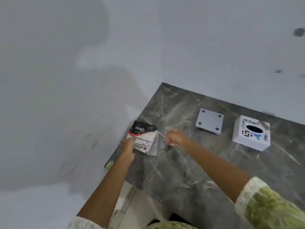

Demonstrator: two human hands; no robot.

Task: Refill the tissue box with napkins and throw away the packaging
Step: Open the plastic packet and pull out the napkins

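Note:
A napkin pack (145,138) in black, red and white plastic wrapping lies near the left edge of the dark marble table (189,171). My left hand (128,146) grips the pack's near left side. My right hand (176,138) is closed in a fist just right of the pack, pinching a thin clear strip of the wrapping that stretches from the pack's right edge. The white cube tissue box (251,133) with stickers and an oval top hole stands at the right. Its flat white base plate (209,121) with round feet lies upturned between the pack and the box.
The table's left edge and far corner drop off to a pale grey floor (66,80). Green patterned sleeves show at the bottom of the view. Dark spots mark the floor at the far right.

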